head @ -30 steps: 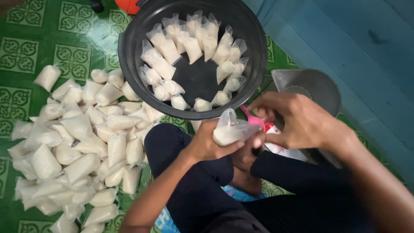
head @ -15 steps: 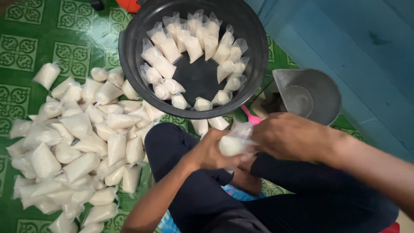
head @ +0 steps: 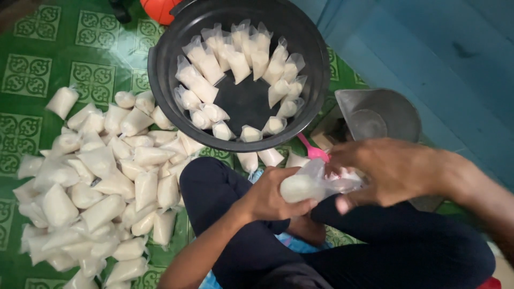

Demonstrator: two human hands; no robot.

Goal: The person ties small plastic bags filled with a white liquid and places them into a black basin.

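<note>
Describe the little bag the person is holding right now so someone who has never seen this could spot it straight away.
Start at the big black basin at the top, then drop to the person's dark-trousered lap below it. There the left hand and right hand hold one clear bag of white grains between them. Unlike the bags piled on the green floor, it is lifted and held sideways.

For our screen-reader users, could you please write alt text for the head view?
Both hands hold a small clear bag of white grains: left hand cups it, right hand pinches its neck. A black basin and green floor hold many similar bags.
</note>
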